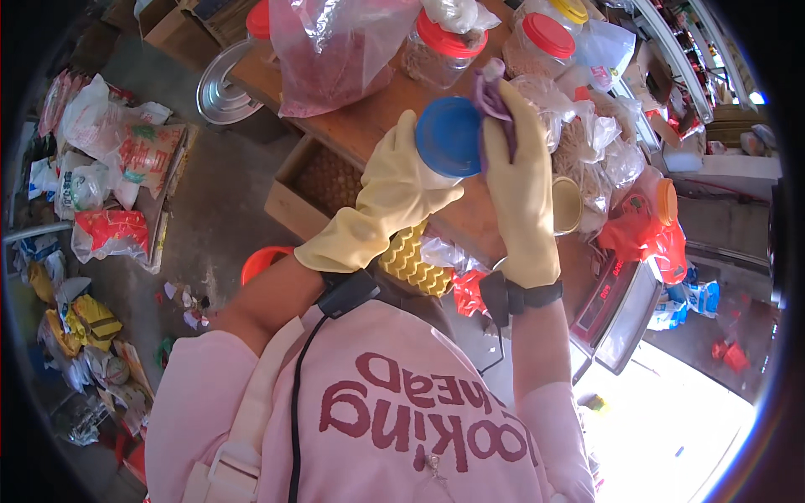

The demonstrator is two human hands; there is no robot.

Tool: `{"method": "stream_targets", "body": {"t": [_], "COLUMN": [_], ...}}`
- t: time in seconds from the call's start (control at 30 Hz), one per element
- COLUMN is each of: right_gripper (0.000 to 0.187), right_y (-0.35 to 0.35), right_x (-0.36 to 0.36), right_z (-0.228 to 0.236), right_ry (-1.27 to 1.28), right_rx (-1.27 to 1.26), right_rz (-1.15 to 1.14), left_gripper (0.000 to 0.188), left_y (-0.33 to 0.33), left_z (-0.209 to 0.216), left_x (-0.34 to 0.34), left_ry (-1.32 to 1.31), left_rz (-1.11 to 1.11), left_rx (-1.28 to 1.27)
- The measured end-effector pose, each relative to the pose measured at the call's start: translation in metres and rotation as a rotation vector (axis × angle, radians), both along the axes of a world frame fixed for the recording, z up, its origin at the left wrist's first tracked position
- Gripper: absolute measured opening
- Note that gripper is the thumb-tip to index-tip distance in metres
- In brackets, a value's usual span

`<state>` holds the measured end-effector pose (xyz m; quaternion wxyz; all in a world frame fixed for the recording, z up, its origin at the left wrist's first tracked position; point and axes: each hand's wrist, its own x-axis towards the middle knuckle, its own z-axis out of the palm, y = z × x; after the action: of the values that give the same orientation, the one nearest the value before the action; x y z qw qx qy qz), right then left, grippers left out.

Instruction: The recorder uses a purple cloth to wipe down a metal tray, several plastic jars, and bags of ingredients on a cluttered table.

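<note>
A jar with a blue lid (pixel 449 137) sits held up in front of the chest, just above picture centre, over the edge of a wooden table (pixel 369 121). Only its round lid and a sliver of pale body show; the rest is hidden behind the gloves. The left hand (pixel 394 197), in a yellow rubber glove, comes in from seven o'clock and wraps closed around the jar's body, thumb up at the lid's nine o'clock side. The right hand (pixel 520 180), in a matching glove, stands at the lid's three o'clock, fingers closed on a purple cloth (pixel 493 101) pressed against the lid's rim; the cloth's top pokes out at one o'clock. Each wrist carries one black band, two in all.

Outward on the table, three red-lidded jars (pixel 451 38) show at twelve o'clock, one half hidden by a big clear bag of reddish stuff (pixel 335 59). One yellow-lidded jar (pixel 573 10) is cut off by the top edge. Knotted clear bags (pixel 599 147) crowd three o'clock; their count is hard to make out. A weighing scale (pixel 616 306) sits at four o'clock, partly behind the right forearm. One metal basin (pixel 220 88) leans at ten o'clock, and filled sacks (pixel 126 155) lie on the floor at nine o'clock.
</note>
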<state>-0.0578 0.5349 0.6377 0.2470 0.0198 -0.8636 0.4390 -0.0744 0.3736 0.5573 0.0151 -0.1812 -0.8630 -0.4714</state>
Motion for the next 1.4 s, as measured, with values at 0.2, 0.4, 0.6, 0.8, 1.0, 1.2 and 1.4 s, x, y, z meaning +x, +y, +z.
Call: {"method": "stream_targets", "body": {"t": [0.2,0.4,0.6,0.8,1.0,1.2,1.4], "right_gripper": [0.036,0.036,0.037,0.044,0.034,0.036,0.064], "right_y": [-0.009,0.034,0.041,-0.011,0.043,0.020,-0.017], "right_x": [-0.014,0.011,0.006,-0.018,0.018,0.022,0.003], "right_z": [0.001,-0.014,-0.012,0.006,-0.011,0.024,-0.015], "right_ry": [0.060,0.111,-0.053,-0.110,0.126,-0.201,-0.081], "right_rx": [0.494,0.245,0.106,0.748,0.258,-0.057,0.643], "right_rz": [0.267,0.475,-0.061,0.180,0.528,-0.018,-0.057], "left_gripper": [0.102,0.107,0.099,0.103,0.104,0.106,0.101], "left_y": [0.001,-0.006,-0.008,-0.008,-0.007,-0.012,-0.005], "left_z": [-0.037,-0.029,-0.012,-0.044,-0.022,-0.011,-0.009], "left_x": [-0.019,-0.029,-0.029,-0.042,-0.035,-0.035,-0.025], "left_ry": [-0.061,-0.067,-0.017,0.172,0.009,-0.005,0.145], "left_rz": [-0.179,-0.269,-0.216,-0.251,-0.266,-0.243,-0.261], "left_rx": [0.203,0.054,-0.151,-0.085,-0.107,-0.185,-0.092]}}
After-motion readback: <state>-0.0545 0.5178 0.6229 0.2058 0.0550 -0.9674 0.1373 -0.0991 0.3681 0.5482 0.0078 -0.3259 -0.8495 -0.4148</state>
